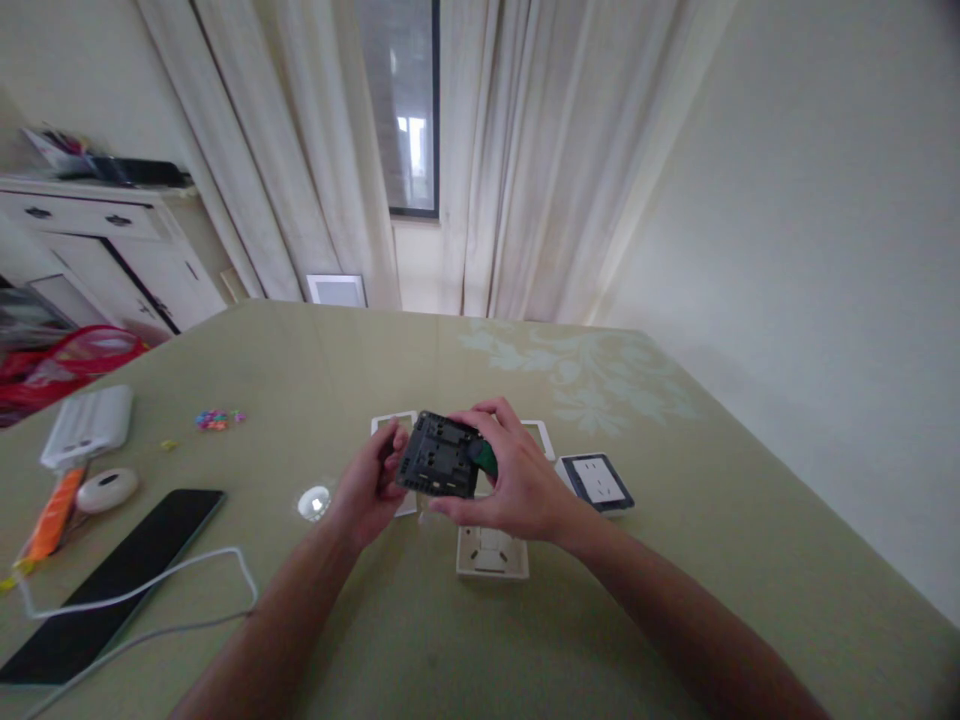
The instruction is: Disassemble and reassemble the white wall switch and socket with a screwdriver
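A black wall socket module [439,454] is held tilted above the table, its black rear side with slots and holes facing me. My left hand [373,478] grips its left edge with curled fingers. My right hand [517,475] closes round its right side, thumb below and fingers above. A green and black piece [484,457] shows inside the right hand; what it is I cannot make out. Below lies an open white socket back box [493,555]. White frames [538,436] lie behind my hands, partly hidden. To the right sits another wall socket [598,481] with a white face and dark rim.
A clear round shiny thing [314,503] lies left of my left hand. Farther left are a long black panel [120,580], a white cable [180,560], a round white case [108,490], an orange tool [56,515], a white block [88,425] and small colourful pieces [215,419].
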### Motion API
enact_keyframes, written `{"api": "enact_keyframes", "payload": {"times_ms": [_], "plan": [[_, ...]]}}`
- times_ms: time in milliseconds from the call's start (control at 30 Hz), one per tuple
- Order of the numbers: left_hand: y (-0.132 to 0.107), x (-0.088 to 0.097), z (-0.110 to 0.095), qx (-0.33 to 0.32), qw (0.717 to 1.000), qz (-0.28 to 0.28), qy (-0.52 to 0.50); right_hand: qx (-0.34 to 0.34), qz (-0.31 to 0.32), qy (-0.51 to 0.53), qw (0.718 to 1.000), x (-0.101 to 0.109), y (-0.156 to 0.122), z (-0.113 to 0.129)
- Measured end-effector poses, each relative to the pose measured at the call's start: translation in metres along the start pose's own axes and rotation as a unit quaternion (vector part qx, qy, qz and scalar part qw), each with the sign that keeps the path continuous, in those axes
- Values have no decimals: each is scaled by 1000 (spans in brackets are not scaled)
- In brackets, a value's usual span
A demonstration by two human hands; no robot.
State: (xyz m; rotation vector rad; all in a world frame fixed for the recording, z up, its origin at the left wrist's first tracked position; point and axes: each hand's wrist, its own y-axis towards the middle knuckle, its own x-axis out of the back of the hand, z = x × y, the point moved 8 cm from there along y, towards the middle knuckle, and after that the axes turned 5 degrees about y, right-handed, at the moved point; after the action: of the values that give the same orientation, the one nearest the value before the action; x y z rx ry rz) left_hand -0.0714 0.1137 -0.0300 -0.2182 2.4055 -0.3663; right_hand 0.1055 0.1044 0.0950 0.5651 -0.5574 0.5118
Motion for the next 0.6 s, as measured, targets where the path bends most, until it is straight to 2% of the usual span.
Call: {"api": "enact_keyframes", "payload": {"times_ms": [167,367,600], "plan": [[17,22,-29,-76,996,-51,13,-52,-1,-39,998,3,5,-16],[44,51,-44,-114,988,-99,27,-63,32,-71,995,-2,8,-28],[68,57,-53,-180,977,-99,66,-50,40,-69,996,-5,10,-26]]}}
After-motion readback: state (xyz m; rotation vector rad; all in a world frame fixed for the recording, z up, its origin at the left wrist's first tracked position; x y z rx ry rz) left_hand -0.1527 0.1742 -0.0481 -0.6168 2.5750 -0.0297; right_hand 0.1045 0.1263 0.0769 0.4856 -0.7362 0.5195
